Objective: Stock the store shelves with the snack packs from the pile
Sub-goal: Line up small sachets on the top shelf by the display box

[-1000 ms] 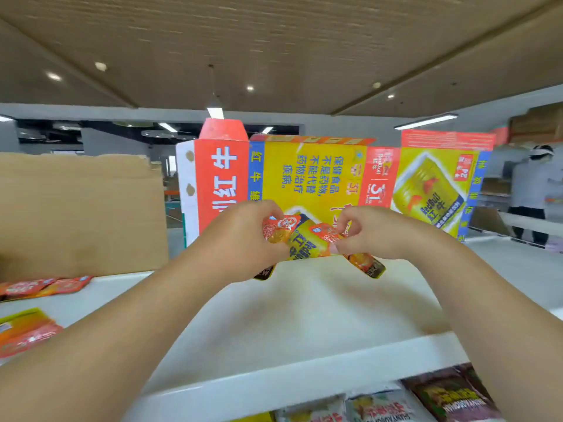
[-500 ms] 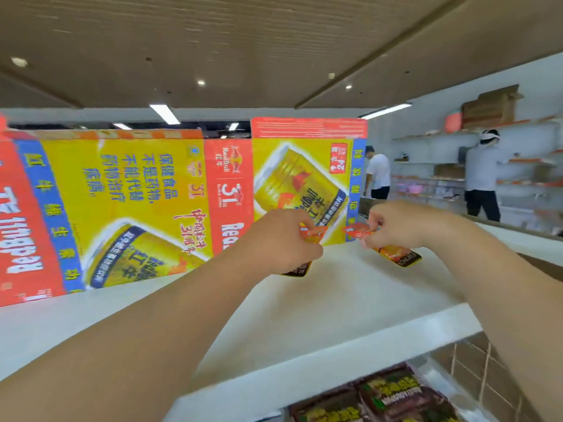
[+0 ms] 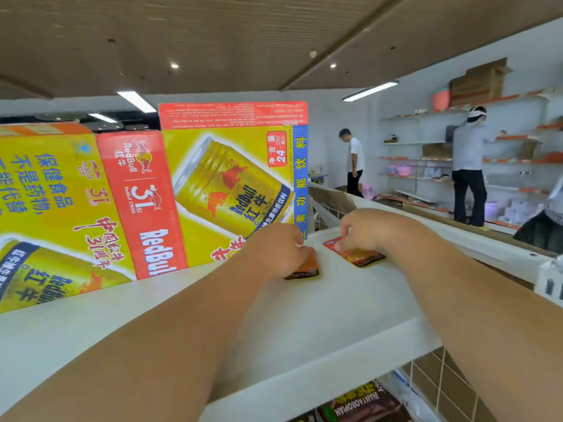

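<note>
Nearest to you, under the shelf edge, dark brown packs (image 3: 362,403) lie on a lower level. The upside-down letters on one read "YAOBOPIAN". Above them is the white shelf (image 3: 304,336). Your left hand (image 3: 274,248) covers one orange snack pack (image 3: 306,269), and the grip is closed on it with curled fingers. Your right hand (image 3: 365,229) pinches the red top edge of the second snack pack (image 3: 362,258). Both packs lie flat on the shelf, near each other but apart. Behind them stands a yellow and red carton (image 3: 231,178) printed "RedBull", "24" and "250". Farther away, two people stand by wall shelves (image 3: 426,159) with orange edges.
</note>
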Tool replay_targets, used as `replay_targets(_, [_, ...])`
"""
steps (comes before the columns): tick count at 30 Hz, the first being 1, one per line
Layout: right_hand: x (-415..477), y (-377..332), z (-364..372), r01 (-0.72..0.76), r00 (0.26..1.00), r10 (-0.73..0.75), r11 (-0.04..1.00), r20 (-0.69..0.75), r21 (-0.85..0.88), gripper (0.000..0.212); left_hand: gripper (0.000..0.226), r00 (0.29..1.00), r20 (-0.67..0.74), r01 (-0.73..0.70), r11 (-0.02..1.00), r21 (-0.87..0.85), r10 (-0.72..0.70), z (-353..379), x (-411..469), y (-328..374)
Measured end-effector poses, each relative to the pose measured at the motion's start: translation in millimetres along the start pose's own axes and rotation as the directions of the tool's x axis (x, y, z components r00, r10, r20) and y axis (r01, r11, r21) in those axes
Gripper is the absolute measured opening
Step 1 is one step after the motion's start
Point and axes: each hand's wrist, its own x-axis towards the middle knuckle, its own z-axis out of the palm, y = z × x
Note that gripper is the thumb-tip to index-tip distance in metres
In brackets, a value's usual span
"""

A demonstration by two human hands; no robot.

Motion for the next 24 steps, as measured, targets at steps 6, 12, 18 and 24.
replay_targets(6, [-0.3,3.4,10.0,0.053,0.998,-0.053,0.999,0.04,-0.007,0.035,0.04,0.959,0.244,-0.117,0.986,-0.115,0.142,-5.8,-11.5,-20.0])
replay_targets(12, [9.0,3.5,17.4,0.054,0.998,-0.053,0.997,0.022,-0.046,0.03,0.054,0.964,0.219,-0.171,0.984,0.058,0.154,15.9,-0.2,-7.6])
replay_targets(18, [6.6,3.4,16.9,0.068,0.996,-0.068,0.998,-0.061,0.007,0.026,0.054,0.99,-0.012,-0.138,0.99,-0.011,0.138,25.6,2.1,-5.6])
replay_targets(24, [11.0,9.5,21.3,0.08,0.997,-0.08,0.997,-0.009,0.018,0.013,0.034,0.972,0.154,-0.184,0.982,0.046,0.175,18.0,-1.3,-12.4])
